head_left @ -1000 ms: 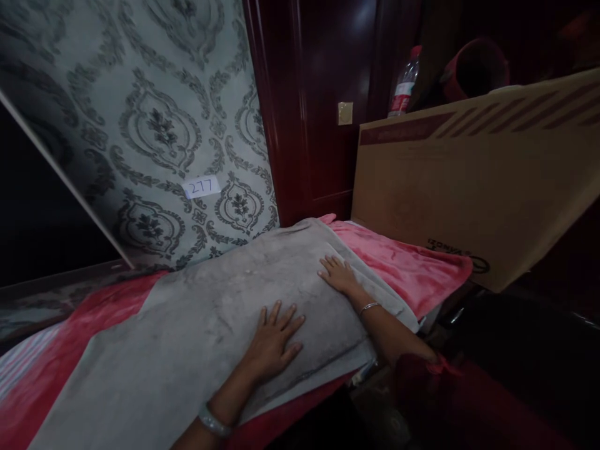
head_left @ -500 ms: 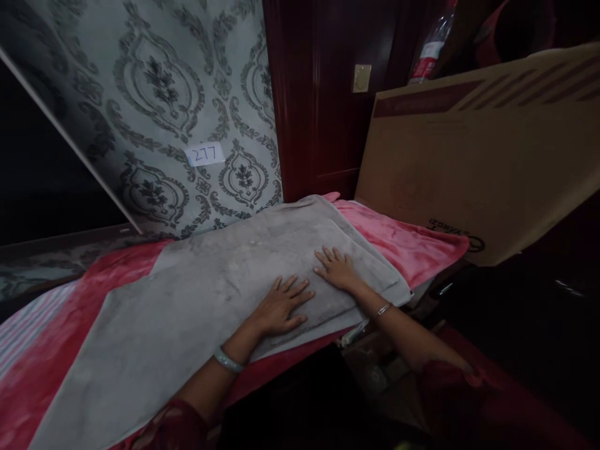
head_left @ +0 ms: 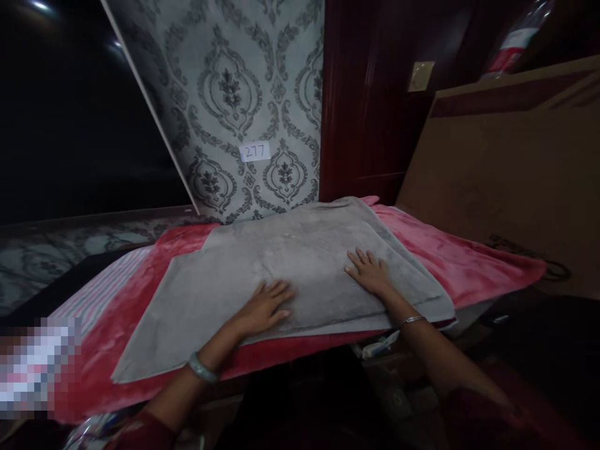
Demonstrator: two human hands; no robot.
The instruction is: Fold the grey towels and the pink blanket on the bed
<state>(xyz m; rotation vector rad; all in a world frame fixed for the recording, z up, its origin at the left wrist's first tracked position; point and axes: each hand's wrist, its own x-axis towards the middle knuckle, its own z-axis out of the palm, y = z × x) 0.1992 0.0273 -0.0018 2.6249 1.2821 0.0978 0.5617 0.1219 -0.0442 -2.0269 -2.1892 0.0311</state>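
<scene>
A grey plush cloth (head_left: 225,269) lies spread over a red and pink blanket (head_left: 435,247), with its right part doubled over in a flat layer. My left hand (head_left: 262,306) rests palm down near the front edge of the cloth, fingers apart and slightly blurred. To its right, my right hand (head_left: 369,272) lies flat on the doubled part, its fingers spread. Neither hand grips anything. A striped cloth (head_left: 105,281) shows beneath the red blanket at the left.
A dark screen (head_left: 84,119) stands at the left before the patterned wall (head_left: 229,94), which bears a paper label (head_left: 255,151). At the right a large cardboard box (head_left: 497,175) leans beside the blanket, with a plastic bottle (head_left: 515,47) behind it.
The view has turned left, so everything sits further right. My left hand has slid leftward over the grey cloth, away from my right hand, which stays flat at about the same spot.
</scene>
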